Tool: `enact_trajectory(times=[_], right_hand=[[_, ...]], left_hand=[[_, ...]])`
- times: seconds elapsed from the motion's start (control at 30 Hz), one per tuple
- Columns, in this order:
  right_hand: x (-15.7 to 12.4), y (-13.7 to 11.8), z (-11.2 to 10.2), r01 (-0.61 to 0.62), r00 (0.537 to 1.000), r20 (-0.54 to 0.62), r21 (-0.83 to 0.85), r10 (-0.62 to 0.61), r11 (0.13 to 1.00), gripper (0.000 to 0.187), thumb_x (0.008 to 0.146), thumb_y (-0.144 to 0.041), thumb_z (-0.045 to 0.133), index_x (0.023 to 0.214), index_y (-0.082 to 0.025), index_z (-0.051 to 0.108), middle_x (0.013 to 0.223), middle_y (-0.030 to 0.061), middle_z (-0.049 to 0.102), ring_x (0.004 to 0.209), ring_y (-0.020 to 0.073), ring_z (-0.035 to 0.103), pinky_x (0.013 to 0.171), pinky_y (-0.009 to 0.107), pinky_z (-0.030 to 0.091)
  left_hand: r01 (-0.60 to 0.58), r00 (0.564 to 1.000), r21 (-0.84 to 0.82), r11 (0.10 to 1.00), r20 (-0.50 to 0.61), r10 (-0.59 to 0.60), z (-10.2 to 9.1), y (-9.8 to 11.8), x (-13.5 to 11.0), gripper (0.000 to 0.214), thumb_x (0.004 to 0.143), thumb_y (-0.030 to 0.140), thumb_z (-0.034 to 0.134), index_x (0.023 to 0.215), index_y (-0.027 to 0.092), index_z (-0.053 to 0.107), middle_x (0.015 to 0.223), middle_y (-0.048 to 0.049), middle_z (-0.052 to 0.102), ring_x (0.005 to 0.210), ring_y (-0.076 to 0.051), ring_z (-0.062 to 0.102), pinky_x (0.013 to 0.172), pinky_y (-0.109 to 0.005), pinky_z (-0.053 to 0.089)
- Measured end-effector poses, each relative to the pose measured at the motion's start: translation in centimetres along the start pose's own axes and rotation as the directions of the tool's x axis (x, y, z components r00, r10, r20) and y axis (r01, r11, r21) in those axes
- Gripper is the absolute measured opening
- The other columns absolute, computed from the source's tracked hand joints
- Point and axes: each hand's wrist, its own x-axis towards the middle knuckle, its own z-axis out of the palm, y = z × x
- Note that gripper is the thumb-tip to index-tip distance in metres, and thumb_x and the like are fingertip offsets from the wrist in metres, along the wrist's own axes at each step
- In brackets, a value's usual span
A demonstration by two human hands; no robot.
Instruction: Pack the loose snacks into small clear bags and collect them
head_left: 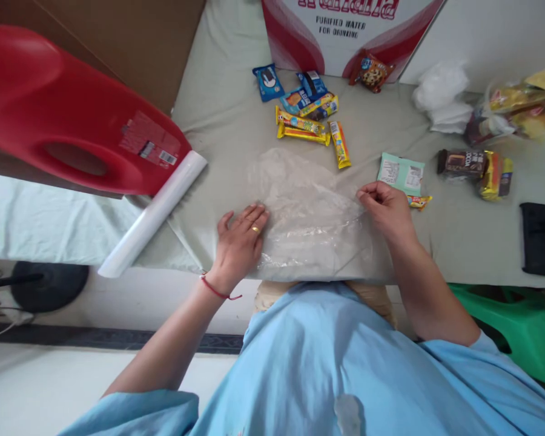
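Observation:
A clear, crinkled plastic bag (306, 209) lies spread on the cloth in front of me. My left hand (241, 237) rests flat at its left side, fingers stretched out and touching the plastic's edge. At the opposite side my right hand (385, 209) is closed in a pinch on the bag's right edge. Just past that hand are a pale green packet (400, 174) and a small yellow packet (418, 201) partly hidden by the hand. Several yellow snack bars (303, 133) and blue packets (269, 82) lie beyond the bag.
A red jug (86, 121) and a white plastic roll (152, 215) occupy the left. Behind stands a water carton (336, 36) with a brown cookie packet (371, 71) against it. On the right are a cocoa packet (459, 163), a bag of snacks (518, 112) and a black phone (540, 238).

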Motion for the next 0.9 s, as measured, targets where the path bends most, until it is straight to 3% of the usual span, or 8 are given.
enact_trajectory(times=[0.1,0.23,0.33,0.4,0.57,0.67,0.8,0.9], right_hand=[[0.9,0.2,-1.2,0.04,0.998,-0.053,-0.082,-0.044,0.996,0.035,0.093,-0.055,0.06,0.086,-0.022,0.07,0.071,0.0001,0.06,0.065,0.016,0.051,0.063,0.03,0.039],[2.1,-0.5,-1.1,0.064,0.998,0.04,-0.186,-0.057,0.981,0.048,0.096,-0.068,0.056,0.089,-0.023,0.072,0.084,0.0046,0.071,0.078,0.0198,0.061,0.07,0.032,0.044],[3.0,-1.2,0.2,0.094,0.979,0.196,-0.234,-0.047,0.968,0.034,0.086,-0.053,0.074,0.095,-0.02,0.075,0.085,0.0045,0.073,0.075,0.0189,0.061,0.069,0.032,0.044],[3.9,-1.6,0.8,0.128,0.964,0.256,-0.226,-0.068,0.966,0.021,0.083,-0.039,0.075,0.091,-0.019,0.076,0.082,0.0036,0.073,0.072,0.0176,0.06,0.069,0.031,0.044],[7.7,-2.8,-1.5,0.146,0.987,0.102,-0.22,-0.126,0.965,0.015,0.088,-0.027,0.071,0.096,-0.016,0.078,0.082,0.0039,0.071,0.07,0.0142,0.057,0.068,0.032,0.043],[9.3,-3.9,-3.9,0.155,0.988,0.04,-0.385,-0.151,0.91,0.023,0.094,-0.031,0.067,0.102,-0.012,0.078,0.089,0.0081,0.074,0.075,0.0146,0.06,0.074,0.035,0.045],[6.6,-5.5,-4.2,0.293,0.926,-0.029,-0.571,-0.376,0.767,0.025,0.099,-0.032,0.062,0.109,-0.017,0.078,0.109,0.0126,0.076,0.085,0.0204,0.067,0.088,0.041,0.051],[1.3,-5.9,-1.1,0.494,0.857,0.152,-0.51,-0.492,0.704,0.031,0.104,-0.03,0.05,0.114,-0.02,0.077,0.108,0.0122,0.077,0.095,0.0258,0.07,0.091,0.042,0.055]], left_hand=[[0.007,1.0,-0.014,1.0,0.017,-0.007,1.0,-1.0,-0.2,0.06,0.097,0.015,0.046,0.155,0.022,0.06,0.164,-0.0154,0.058,0.155,-0.031,0.054,0.127,-0.059,0.032],[-0.014,1.0,-0.053,0.998,-0.003,0.014,1.2,-1.2,-0.7,0.057,0.101,0.018,0.042,0.156,0.023,0.059,0.164,-0.0133,0.058,0.156,-0.029,0.052,0.13,-0.057,0.029],[-0.029,0.999,-0.102,0.994,-0.023,0.027,0.8,-1.1,-0.7,0.053,0.105,0.023,0.039,0.153,0.025,0.062,0.162,-0.0115,0.061,0.155,-0.027,0.053,0.13,-0.055,0.029],[-0.02,0.999,-0.118,0.993,-0.028,0.016,0.6,-0.9,-0.7,0.048,0.108,0.03,0.04,0.15,0.025,0.064,0.159,-0.011,0.063,0.154,-0.027,0.054,0.13,-0.055,0.03],[-0.002,1.0,-0.074,0.997,-0.003,0.002,0.9,-0.9,-0.5,0.047,0.11,0.044,0.048,0.149,0.023,0.064,0.16,-0.0138,0.062,0.154,-0.031,0.054,0.131,-0.056,0.029],[-0.011,1.0,-0.072,0.997,0.008,0.012,1.0,-1.4,-0.4,0.049,0.111,0.044,0.045,0.152,0.022,0.061,0.163,-0.0153,0.059,0.156,-0.032,0.051,0.132,-0.059,0.027],[-0.003,0.999,-0.127,0.992,-0.048,-0.004,0.2,-2.0,-0.1,0.049,0.11,0.045,0.045,0.152,0.024,0.059,0.162,-0.0144,0.06,0.158,-0.032,0.049,0.131,-0.06,0.03],[0.052,0.973,-0.088,0.995,-0.22,-0.07,-0.8,-1.0,0.3,0.037,0.107,0.04,0.052,0.138,0.026,0.067,0.15,-0.0119,0.07,0.158,-0.032,0.047,0.129,-0.059,0.035]])
